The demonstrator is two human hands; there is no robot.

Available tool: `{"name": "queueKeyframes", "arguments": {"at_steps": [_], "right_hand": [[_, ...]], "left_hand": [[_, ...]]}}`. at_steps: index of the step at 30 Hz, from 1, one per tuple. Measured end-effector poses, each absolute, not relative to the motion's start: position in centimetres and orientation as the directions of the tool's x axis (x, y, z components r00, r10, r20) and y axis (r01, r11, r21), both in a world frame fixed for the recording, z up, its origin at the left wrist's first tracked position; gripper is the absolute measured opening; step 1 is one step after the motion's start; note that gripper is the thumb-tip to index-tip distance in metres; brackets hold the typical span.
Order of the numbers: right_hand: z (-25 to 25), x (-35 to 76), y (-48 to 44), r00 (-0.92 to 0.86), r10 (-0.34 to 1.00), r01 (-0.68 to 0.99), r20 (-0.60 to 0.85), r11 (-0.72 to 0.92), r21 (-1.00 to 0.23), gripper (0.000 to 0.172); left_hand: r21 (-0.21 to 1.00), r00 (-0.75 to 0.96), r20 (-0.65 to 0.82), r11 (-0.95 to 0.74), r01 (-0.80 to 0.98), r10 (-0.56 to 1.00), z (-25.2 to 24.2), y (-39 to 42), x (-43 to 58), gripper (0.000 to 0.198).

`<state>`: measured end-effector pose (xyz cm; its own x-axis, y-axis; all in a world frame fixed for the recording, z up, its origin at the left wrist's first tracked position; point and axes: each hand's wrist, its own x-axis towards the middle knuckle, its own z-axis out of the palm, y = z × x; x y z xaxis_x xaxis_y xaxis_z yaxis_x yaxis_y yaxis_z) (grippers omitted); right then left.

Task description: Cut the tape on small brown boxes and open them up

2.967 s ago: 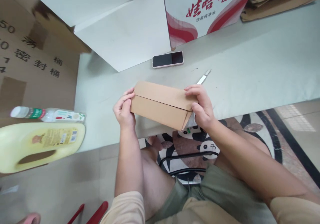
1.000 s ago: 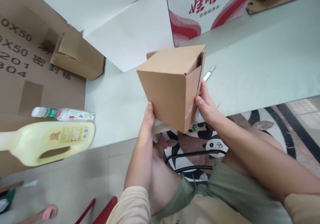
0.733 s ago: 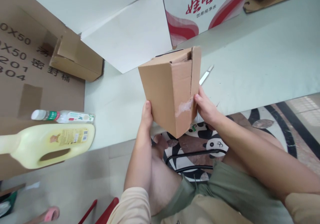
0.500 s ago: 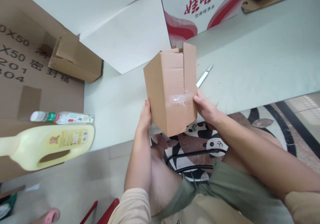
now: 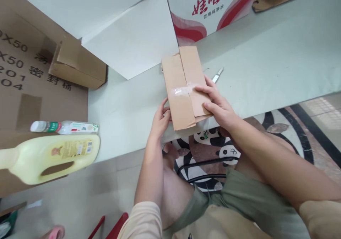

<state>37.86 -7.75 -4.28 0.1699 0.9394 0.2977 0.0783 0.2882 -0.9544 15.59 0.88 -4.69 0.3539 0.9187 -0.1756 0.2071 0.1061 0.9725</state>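
1. A red-and-white printed carton (image 5: 210, 8) stood just beyond the cardboard box (image 5: 183, 86), toward the worktop's (image 5: 266, 61) far edge. A white sheet (image 5: 135, 43) lay to the carton's left, and a slim knife (image 5: 217, 74) lay just right of the box.
2. Toward the left edge were a smaller brown box (image 5: 77, 66), a clear plastic bottle (image 5: 64, 127) and a glossy yellow jug (image 5: 53, 157), all well apart from the cardboard box.
3. The cardboard box, matte and rectangular, lay at the near edge. Wrinkled clear tape (image 5: 181, 89) crossed its flap seam.
4. The right hand (image 5: 217, 105) lay wide and flat on the flaps, hiding part of the seam. The left hand (image 5: 160, 120) curled against the near left side, gripping it.
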Motion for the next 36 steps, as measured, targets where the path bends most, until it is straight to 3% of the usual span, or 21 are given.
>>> {"name": "queueKeyframes", "arguments": {"at_steps": [5, 7, 8, 10, 13, 17, 19, 21, 24, 26, 29, 36], "right_hand": [[-4.8, 38.0, -7.6, 0.086, 0.937, 0.056, 0.34, 0.336, -0.94, 0.061], [-4.6, 38.1, -7.7, 0.056, 0.939, 0.035, 0.338, 0.337, -0.941, 0.059], [-4.5, 38.1, -7.8, 0.036, 0.945, 0.014, 0.325, 0.325, -0.946, 0.056], [-4.3, 38.0, -8.0, -0.031, 0.96, -0.027, 0.28, 0.279, -0.96, 0.051], [-4.1, 37.5, -8.4, -0.166, 0.957, -0.029, 0.24, 0.238, -0.971, 0.054], [-4.0, 36.9, -8.3, -0.239, 0.931, 0.015, 0.275, 0.286, -0.958, 0.059], [-3.8, 37.1, -8.1, -0.174, 0.959, 0.083, 0.224, 0.24, -0.967, 0.059], [-3.8, 37.6, -7.9, -0.009, 0.993, 0.258, 0.117, 0.115, -0.959, 0.058], [-4.1, 38.6, -7.6, 0.259, 0.965, 0.619, 0.032, -0.14, -0.773, 0.053], [-4.5, 39.0, -7.5, 0.318, 0.948, 0.766, 0.022, -0.243, -0.596, 0.054], [-5.1, 39.1, -7.6, 0.306, 0.952, 0.853, 0.006, -0.271, -0.446, 0.051], [-4.5, 38.7, -7.0, 0.322, 0.946, 0.896, -0.044, -0.32, -0.307, 0.032]], "left_hand": [[0.889, 0.404, -0.318, 0.122, 0.441, 0.858, -3.6, 0.8, 15.2, 0.033], [0.867, 0.379, -0.307, 0.093, 0.489, 0.873, -3.1, 0.9, 14.6, 0.029], [0.882, 0.35, -0.226, 0.039, 0.47, 0.909, -2.8, 1.0, 14.3, 0.03], [0.901, 0.254, 0.071, -0.171, 0.398, 0.965, -2.1, 0.9, 13.7, 0.038], [0.798, 0.204, 0.432, -0.478, 0.368, 0.879, -1.3, 0.7, 13.4, 0.045], [0.688, 0.259, 0.606, -0.659, 0.304, 0.752, -2.4, 1.1, 13.6, 0.04], [0.635, 0.246, 0.679, -0.722, 0.275, 0.691, -3.5, 1.5, 13.7, 0.042], [0.604, 0.228, 0.712, -0.745, 0.283, 0.664, -4.4, 1.8, 13.9, 0.043], [0.589, 0.205, 0.726, -0.747, 0.308, 0.656, -5.0, 2.0, 13.9, 0.045], [0.578, 0.202, 0.739, -0.758, 0.303, 0.643, -5.0, 2.0, 13.8, 0.046], [0.572, 0.212, 0.745, -0.769, 0.285, 0.632, -5.1, 2.0, 13.7, 0.044], [0.565, 0.211, 0.759, -0.785, 0.254, 0.615, -5.5, 2.2, 13.5, 0.041]]}}
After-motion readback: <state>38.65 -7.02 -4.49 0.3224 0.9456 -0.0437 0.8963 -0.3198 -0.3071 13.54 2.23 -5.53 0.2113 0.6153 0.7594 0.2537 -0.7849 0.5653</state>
